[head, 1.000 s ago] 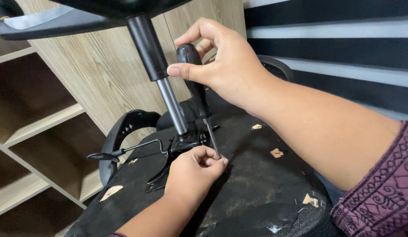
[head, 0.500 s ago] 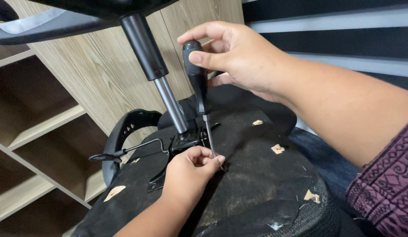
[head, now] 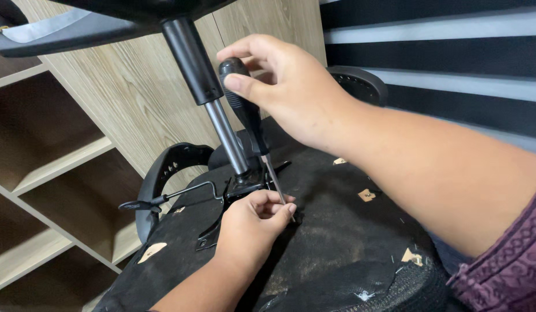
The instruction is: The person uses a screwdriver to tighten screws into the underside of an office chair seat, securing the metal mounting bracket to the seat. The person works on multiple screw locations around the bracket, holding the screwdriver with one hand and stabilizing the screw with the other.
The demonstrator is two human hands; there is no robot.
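Two hands work on one upturned office chair with one screwdriver. The right hand [head: 285,86] wraps its fingers closed around the black handle of the screwdriver [head: 245,115], thumb pressed on its side. The tool's long axis runs steeply downward, handle up and tilted left, tip pointing down at the seat's underside [head: 337,242]. The left hand [head: 250,225] pinches the metal shaft near the tip, fingers nearly closed. Just beside stand the gas cylinder [head: 213,98] and one lever [head: 170,196]. Behind are wooden shelves [head: 54,162] and a striped dark wall [head: 441,52].
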